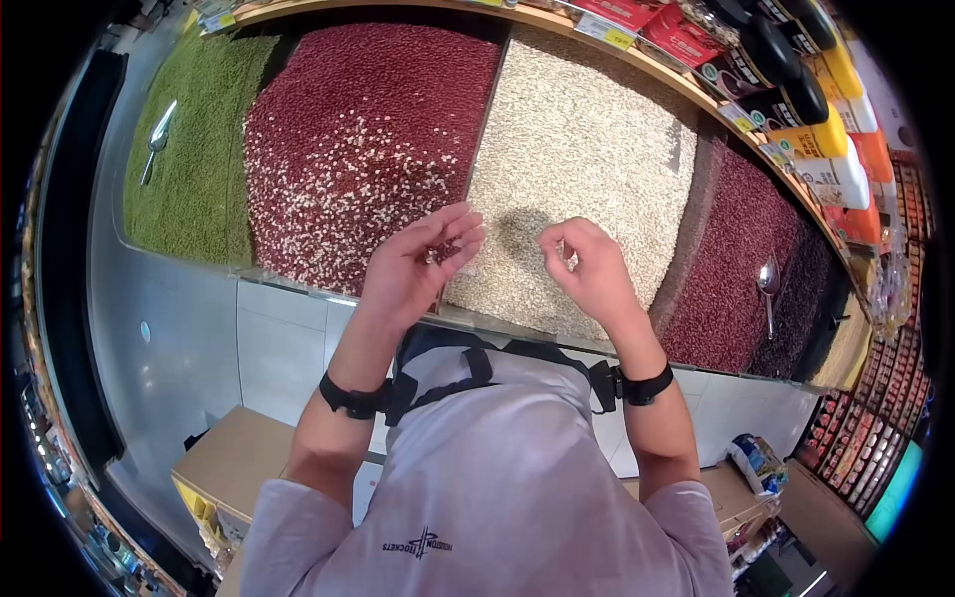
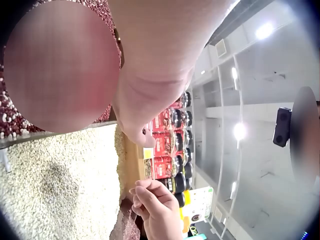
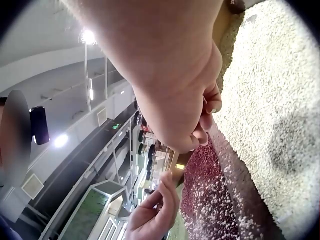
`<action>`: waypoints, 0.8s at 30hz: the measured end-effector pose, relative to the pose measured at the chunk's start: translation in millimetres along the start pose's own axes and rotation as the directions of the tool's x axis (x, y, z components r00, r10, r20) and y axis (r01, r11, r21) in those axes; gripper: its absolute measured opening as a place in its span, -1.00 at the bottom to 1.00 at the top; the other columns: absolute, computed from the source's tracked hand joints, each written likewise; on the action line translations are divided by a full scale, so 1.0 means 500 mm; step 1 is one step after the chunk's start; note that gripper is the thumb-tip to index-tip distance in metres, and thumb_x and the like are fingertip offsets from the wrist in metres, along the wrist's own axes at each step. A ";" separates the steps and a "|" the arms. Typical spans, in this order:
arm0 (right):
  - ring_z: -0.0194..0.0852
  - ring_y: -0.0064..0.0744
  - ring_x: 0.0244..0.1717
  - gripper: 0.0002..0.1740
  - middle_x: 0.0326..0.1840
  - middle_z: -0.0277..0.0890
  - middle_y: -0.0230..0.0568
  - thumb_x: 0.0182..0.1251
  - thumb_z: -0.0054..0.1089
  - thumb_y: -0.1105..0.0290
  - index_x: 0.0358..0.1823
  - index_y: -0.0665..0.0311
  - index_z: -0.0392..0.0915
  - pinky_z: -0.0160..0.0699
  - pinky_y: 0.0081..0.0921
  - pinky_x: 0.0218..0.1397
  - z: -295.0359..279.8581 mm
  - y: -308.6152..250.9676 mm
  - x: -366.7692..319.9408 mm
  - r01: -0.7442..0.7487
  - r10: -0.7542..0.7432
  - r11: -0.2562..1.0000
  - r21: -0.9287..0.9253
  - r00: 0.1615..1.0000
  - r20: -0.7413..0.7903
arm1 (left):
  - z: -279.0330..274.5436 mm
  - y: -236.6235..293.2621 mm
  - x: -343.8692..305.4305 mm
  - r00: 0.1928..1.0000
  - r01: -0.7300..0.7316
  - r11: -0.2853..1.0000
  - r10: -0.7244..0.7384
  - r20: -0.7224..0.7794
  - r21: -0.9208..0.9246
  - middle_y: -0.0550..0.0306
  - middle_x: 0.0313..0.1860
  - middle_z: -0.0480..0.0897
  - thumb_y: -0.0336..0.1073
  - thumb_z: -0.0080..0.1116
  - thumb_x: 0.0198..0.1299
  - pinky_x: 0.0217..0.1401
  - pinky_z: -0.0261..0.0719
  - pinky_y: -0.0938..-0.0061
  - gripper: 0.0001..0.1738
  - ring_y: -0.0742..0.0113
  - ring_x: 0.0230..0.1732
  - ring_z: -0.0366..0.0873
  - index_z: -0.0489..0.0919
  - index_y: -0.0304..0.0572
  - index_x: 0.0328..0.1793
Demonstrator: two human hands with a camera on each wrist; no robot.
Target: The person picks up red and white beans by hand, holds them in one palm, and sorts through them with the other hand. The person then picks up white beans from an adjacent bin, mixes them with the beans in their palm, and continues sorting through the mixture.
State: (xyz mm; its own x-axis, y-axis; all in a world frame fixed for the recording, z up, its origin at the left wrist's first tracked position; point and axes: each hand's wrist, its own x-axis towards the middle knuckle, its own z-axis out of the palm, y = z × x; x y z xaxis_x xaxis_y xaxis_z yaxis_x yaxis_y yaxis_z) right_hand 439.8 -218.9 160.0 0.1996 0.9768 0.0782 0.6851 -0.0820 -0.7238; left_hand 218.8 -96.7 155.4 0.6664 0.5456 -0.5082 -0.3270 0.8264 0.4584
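My left hand [image 1: 413,264] hovers palm-up over the divider between the red beans [image 1: 388,80] and the pale grains [image 1: 587,99], its fingers curved toward the thumb. A dark red bean [image 2: 144,132] shows among its fingers in the left wrist view. To its right, my right hand [image 1: 594,267] hangs over the pale grains, thumb and index tips brought together in a ring. A white speck [image 3: 205,100] shows between its fingers in the right wrist view; I cannot tell whether the hand holds it. A shadow falls on the grains between the hands.
White beans [image 1: 338,169] lie scattered over the red ones. A metal scoop [image 1: 159,139] lies in the green beans [image 1: 199,209]; another scoop [image 1: 768,279] is in the dark red bin at right. A wooden shelf edge [image 1: 686,75] with jars [image 1: 786,104] borders the back.
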 end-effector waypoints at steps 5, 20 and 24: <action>0.58 -0.29 -0.31 -0.89 -0.24 0.63 -0.23 0.23 0.30 0.52 -0.22 0.23 0.65 0.59 -0.42 -0.26 0.051 -0.043 0.018 -0.044 0.034 0.996 0.073 0.991 0.129 | -0.089 0.046 -0.004 0.989 -0.129 0.988 0.122 -0.079 -0.084 -0.39 0.38 0.43 -0.38 -0.23 0.50 0.55 0.46 0.16 -0.48 -0.13 0.44 0.42 0.26 -0.65 0.46; 0.60 -0.24 -0.29 -0.89 -0.27 0.61 -0.18 0.24 0.29 0.52 -0.20 0.26 0.65 0.59 -0.41 -0.22 0.255 -0.207 0.092 -0.117 0.104 0.990 0.077 0.983 0.151 | -0.306 0.224 -0.002 0.997 0.056 0.995 -0.059 -0.039 -0.081 -0.44 0.41 0.38 -0.41 -0.20 0.49 0.55 0.42 0.03 -0.49 -0.26 0.43 0.41 0.25 -0.65 0.47; 0.60 -0.24 -0.29 -0.89 -0.28 0.60 -0.18 0.25 0.28 0.51 -0.20 0.26 0.65 0.59 -0.40 -0.23 0.236 -0.243 0.112 -0.123 0.108 0.987 0.102 0.984 0.142 | -0.285 0.248 -0.016 0.998 0.047 0.998 -0.048 -0.042 -0.031 -0.48 0.39 0.42 -0.38 -0.19 0.49 0.56 0.41 0.04 -0.49 -0.24 0.43 0.42 0.26 -0.63 0.46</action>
State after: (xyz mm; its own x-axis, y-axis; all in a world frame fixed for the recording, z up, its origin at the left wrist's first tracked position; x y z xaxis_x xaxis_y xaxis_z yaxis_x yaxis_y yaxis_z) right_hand 285.2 -130.9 171.3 0.1705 0.9804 -0.0989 0.5804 -0.1810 -0.7939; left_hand 77.6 21.1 112.4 0.6526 0.5103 -0.5600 -0.3155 0.8551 0.4115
